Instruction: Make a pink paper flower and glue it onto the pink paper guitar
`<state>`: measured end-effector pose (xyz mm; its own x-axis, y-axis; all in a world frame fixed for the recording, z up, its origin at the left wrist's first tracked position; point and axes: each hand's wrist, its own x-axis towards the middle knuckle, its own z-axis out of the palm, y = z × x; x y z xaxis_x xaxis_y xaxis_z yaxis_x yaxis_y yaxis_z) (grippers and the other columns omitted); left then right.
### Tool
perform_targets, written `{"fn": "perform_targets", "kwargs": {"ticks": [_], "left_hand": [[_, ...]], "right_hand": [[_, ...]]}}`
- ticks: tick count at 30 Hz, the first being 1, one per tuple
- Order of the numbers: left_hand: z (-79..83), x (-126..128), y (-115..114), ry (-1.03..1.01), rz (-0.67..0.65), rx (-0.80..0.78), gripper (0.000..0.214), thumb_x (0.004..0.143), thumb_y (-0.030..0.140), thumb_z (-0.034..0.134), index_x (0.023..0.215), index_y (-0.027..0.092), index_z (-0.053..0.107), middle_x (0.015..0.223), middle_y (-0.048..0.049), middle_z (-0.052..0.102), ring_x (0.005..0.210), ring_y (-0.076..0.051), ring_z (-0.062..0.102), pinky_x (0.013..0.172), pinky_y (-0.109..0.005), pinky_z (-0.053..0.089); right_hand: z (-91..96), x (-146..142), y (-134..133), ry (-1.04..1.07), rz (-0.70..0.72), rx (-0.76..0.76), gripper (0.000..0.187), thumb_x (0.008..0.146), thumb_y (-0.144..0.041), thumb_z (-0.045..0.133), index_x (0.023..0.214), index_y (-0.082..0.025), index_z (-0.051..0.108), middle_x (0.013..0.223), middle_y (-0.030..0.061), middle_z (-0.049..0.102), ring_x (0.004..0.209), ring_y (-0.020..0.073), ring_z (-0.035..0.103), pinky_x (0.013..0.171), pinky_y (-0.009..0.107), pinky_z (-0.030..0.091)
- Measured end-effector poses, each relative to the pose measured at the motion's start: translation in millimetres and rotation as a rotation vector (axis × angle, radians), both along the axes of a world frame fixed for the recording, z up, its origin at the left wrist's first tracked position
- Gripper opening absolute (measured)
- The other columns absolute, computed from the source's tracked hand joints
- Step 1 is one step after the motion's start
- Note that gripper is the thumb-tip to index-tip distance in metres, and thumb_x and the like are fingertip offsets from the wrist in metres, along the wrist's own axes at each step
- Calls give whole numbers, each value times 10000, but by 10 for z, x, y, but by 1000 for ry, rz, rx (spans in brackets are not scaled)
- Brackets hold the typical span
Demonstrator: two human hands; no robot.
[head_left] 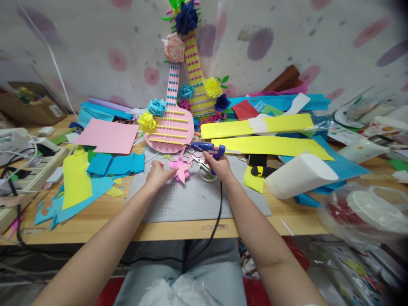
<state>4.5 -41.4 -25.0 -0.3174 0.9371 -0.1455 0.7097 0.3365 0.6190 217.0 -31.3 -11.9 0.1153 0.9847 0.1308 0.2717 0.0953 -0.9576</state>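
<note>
our bare left arm [95, 245] and right arm [269, 238] slant forward and inward, drawing close at the hands. our left hand [160, 174] bends its fingers, the thumb stretched inward in a light hold. our right hand [221, 167] curls in a firmer grip, fingers wrapped round. the hands are near each other but apart.
</note>
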Motion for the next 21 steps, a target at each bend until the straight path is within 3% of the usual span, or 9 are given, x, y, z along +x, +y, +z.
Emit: {"fn": "perform_targets", "kwargs": {"ticks": [13,21], "left_hand": [[-47,14,18,-74,-4,63,528,562,454,680,905,203,365,719,16,477,650,-178,534,552,-291,373],[-19,1,25,-49,23,88,507,558,497,667,863,200,392,749,-4,506,731,-201,561,597,-299,391]], "right_hand": [[-31,14,30,4,-5,25,451,661,-608,556,569,-168,590,472,4,547,534,139,547,550,247,409],[-40,26,33,-29,-4,30,466,678,-622,535,603,-166,600,479,5,552,529,136,548,540,238,409]]}}
